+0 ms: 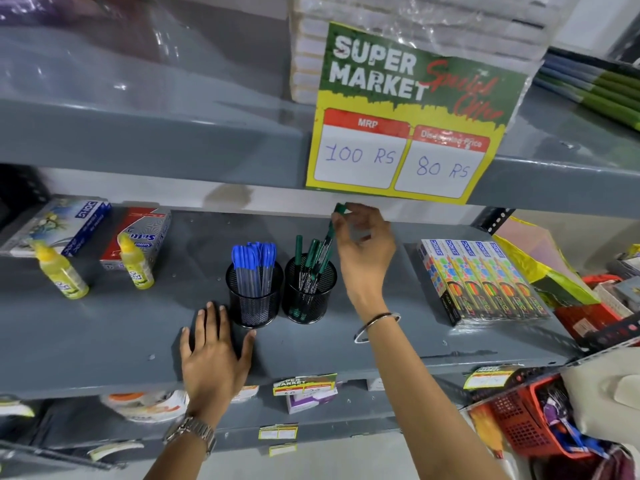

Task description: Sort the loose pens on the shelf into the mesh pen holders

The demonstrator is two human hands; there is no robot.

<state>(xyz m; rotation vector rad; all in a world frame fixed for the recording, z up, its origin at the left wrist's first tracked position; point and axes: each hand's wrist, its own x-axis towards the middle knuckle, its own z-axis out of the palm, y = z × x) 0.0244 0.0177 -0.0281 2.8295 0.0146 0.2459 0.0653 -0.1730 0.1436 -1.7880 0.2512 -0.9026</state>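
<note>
Here's the grey metal shelf [381,344], broad and mostly bare at its front, with two black mesh pen holders [254,296] standing side by side near its middle, just touching or nearly so. Right of the holders sits a row of colourful boxed pencil packs [485,282]; left of them, two yellow glue bottles [60,271] stand apart in front of flat boxes. Above the holders, a green and yellow price sign [412,116] hangs from the upper shelf edge. The left hand [214,355] lies flat on the shelf, fingers spread wide, just in front of the left holder, which is packed with blue capped pens [254,259]. The right hand [363,244] is raised just right of the right holder, fingers pinched on a green capped pen [329,240] that slants down toward the holder's mouth; whether its tip is inside is hard to tell. More green pens [306,261] already stand in that holder.
</note>
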